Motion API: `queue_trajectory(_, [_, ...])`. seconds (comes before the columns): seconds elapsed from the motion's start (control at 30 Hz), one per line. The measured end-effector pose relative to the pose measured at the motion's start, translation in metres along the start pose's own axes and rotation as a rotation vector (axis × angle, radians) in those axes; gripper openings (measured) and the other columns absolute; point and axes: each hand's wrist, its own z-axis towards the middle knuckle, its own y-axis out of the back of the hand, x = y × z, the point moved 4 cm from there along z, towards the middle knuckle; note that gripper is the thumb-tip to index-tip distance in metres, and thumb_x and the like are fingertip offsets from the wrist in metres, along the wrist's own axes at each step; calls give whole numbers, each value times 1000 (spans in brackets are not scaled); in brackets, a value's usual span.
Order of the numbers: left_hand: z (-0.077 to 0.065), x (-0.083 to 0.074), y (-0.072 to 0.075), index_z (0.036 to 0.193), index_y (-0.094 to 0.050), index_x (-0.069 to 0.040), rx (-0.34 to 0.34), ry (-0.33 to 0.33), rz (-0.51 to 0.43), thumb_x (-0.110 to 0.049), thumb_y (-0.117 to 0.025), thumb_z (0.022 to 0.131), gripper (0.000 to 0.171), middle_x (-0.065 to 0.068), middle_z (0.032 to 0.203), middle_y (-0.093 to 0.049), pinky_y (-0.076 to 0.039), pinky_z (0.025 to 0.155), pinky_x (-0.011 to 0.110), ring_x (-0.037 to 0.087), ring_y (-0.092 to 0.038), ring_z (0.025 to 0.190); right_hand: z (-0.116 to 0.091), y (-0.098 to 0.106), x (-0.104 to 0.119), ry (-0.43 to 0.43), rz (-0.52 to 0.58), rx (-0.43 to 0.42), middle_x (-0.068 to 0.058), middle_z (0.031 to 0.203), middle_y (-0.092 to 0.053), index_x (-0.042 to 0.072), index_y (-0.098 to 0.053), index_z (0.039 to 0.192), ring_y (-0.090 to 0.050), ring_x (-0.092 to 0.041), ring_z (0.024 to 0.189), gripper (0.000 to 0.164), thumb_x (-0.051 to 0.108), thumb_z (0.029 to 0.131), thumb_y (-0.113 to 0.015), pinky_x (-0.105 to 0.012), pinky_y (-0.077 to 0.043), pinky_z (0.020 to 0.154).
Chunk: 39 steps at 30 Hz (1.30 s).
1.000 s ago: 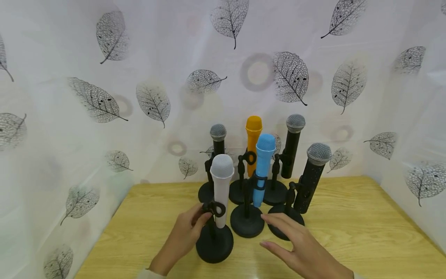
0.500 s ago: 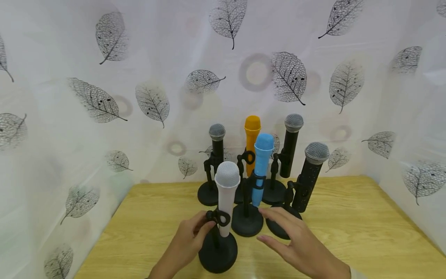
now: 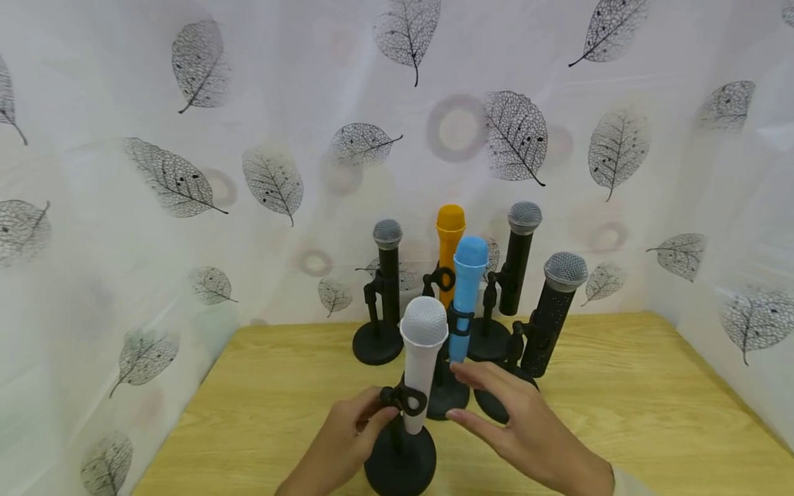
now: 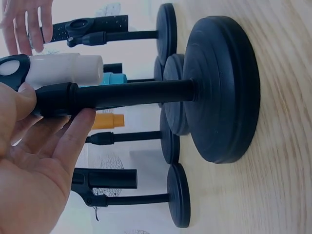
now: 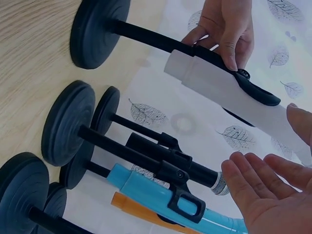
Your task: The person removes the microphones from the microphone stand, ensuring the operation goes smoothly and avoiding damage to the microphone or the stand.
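My left hand (image 3: 347,441) pinches the upper part of a black tabletop microphone stand (image 3: 403,465), thumb and fingers just below its clip. A white microphone (image 3: 423,358) sits in that clip, tilted, with its grille upward. The stand's round base (image 4: 222,90) is low at the wood-grain table in the left wrist view. To the right, my right hand (image 3: 527,427) is held with fingers extended and thumb apart, holding nothing. In the right wrist view its fingers are beside the white microphone's upper end. A blue microphone (image 3: 469,282) on its own stand is just beyond the right fingertips.
Behind stand several more microphones on black stands: a black one (image 3: 389,269) at left, an orange one (image 3: 451,224), another black one (image 3: 517,269), and a speckled black one (image 3: 547,324) at right. A leaf-patterned curtain (image 3: 347,207) hangs behind the table (image 3: 248,406).
My left hand has brought the stand with the white microphone toward me and to the right, away from the back left stand. The right hand has shifted slightly left and stays extended.
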Motion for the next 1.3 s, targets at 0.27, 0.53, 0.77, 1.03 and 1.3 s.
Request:
queue_trajectory(0.27, [1, -5, -8, 111, -60, -17, 53, 12, -43, -33, -53, 96, 23, -2, 106, -68, -53, 76, 20, 13, -66, 96, 6, -1, 2, -102, 83, 20, 10, 125, -57, 25, -53, 130, -60, -11, 108, 48, 38, 86, -67, -25, -52, 85])
queue_trajectory(0.53, [2, -12, -18, 110, -60, -16, 62, -31, -53, -31, -53, 97, 21, -1, 106, -68, -53, 74, 19, 12, -66, 95, 9, 0, 5, -140, 203, 10, 11, 124, -57, 26, -54, 127, -60, -11, 108, 46, 32, 84, -70, -24, -52, 85])
queue_trajectory(0.77, [4, -11, -25, 110, -60, -18, 81, -31, -66, -31, -54, 96, 20, -3, 108, -68, -53, 76, 19, 8, -65, 97, 11, 2, 10, -141, 264, -1, 2, 121, -60, 19, -57, 124, -62, -15, 105, 42, 26, 85, -71, -30, -53, 85])
queue_trajectory(1.03, [4, -14, -29, 109, -60, -20, 80, -33, -71, -32, -53, 96, 18, -4, 107, -68, -53, 76, 19, 8, -64, 97, 11, 2, 9, -208, 278, 1, -1, 115, -63, 17, -58, 123, -64, -15, 100, 41, 28, 85, -70, -25, -54, 79])
queue_trajectory(1.3, [7, -15, -35, 112, -61, -20, 72, -15, -81, -33, -54, 96, 23, -5, 109, -67, -52, 77, 19, 7, -64, 99, 11, 5, 9, -231, 264, -29, -4, 112, -64, 14, -60, 119, -65, -20, 100, 41, 29, 84, -72, -26, -56, 74])
